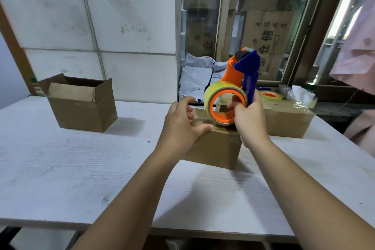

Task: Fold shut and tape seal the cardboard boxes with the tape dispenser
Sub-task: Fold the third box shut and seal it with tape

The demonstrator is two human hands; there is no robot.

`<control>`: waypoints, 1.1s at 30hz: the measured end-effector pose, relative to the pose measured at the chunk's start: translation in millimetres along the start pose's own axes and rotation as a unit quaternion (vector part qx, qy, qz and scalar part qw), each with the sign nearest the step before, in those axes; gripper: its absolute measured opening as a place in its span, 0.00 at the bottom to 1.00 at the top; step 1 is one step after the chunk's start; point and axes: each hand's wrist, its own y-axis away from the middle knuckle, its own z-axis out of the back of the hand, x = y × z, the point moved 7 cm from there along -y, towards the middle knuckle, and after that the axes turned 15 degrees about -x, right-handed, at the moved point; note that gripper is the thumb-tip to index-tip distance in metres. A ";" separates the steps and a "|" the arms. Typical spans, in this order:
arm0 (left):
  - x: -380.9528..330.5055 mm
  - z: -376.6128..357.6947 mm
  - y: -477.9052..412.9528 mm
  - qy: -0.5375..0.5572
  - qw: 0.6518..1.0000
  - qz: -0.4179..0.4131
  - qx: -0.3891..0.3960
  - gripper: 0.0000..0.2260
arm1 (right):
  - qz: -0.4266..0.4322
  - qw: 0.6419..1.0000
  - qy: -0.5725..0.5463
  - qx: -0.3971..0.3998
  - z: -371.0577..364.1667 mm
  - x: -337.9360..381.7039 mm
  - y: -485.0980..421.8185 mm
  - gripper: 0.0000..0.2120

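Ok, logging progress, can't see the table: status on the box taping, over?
Right grip holds tape dispenser on closed box. Left grip steadies it. Open box far left waits. Nothing blocking.

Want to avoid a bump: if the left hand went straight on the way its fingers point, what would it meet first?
Most likely the tape roll on the tape dispenser in the right hand, just beyond the left hand above the closed cardboard box; depth is unclear.
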 end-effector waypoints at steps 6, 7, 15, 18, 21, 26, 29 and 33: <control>-7.6 0.7 -5.8 -0.020 0.998 -0.053 -0.036 0.22 | 0.000 1.000 -0.003 -0.003 0.6 -0.6 -1.0 0.14; -9.2 0.8 -6.1 -0.021 0.997 -0.063 -0.035 0.21 | -0.001 1.000 -0.003 -0.003 0.5 -0.9 -1.2 0.16; -24.2 -0.2 -9.1 -0.083 0.977 -0.196 -0.014 0.19 | 0.001 1.000 -0.001 0.004 -0.5 -1.5 -1.7 0.18; -23.8 0.9 -11.8 -0.112 0.968 -0.223 -0.033 0.14 | 0.001 1.000 0.001 0.006 -1.5 -1.7 -1.1 0.20; -22.3 5.5 -12.3 -0.100 0.964 -0.237 -0.070 0.11 | 0.000 1.000 0.004 0.000 -0.9 -2.1 -1.1 0.20; -20.5 9.6 -11.4 -0.072 0.962 -0.240 -0.108 0.08 | -0.004 1.000 0.001 0.003 -1.2 -1.6 -0.4 0.20; -20.0 7.1 -9.6 -0.059 0.961 -0.245 -0.113 0.06 | -0.003 1.000 0.001 0.003 -1.2 -1.9 -0.8 0.19; -21.2 2.6 -5.2 -0.048 0.958 -0.255 -0.125 0.04 | -0.004 1.000 -0.002 0.000 -0.7 -1.7 -1.1 0.19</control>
